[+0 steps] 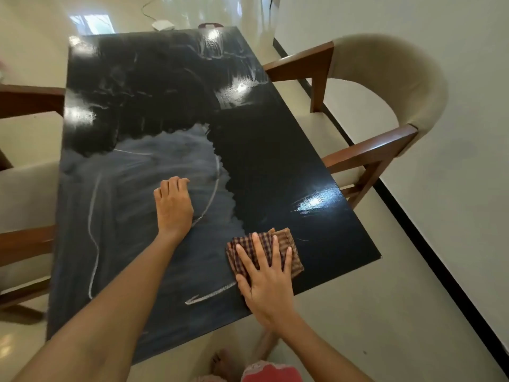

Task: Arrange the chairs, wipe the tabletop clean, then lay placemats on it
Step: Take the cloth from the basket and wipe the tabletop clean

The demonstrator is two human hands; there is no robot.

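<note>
A glossy black tabletop (275, 161) fills the middle of the view. Its near left part is hazy with pale dust and white streaks; the far and right parts look dark and shiny. My right hand (268, 282) lies flat, fingers spread, on a folded brown checked cloth (289, 244) near the table's near right corner. My left hand (173, 206) rests on the dusty area with its fingers curled under, holding nothing. No placemats are in view.
A wooden chair (385, 86) with a beige curved back stands at the table's right side, close to the white wall. Another wooden chair (24, 194) with a beige seat stands at the left side. My bare foot (223, 365) shows below the near edge.
</note>
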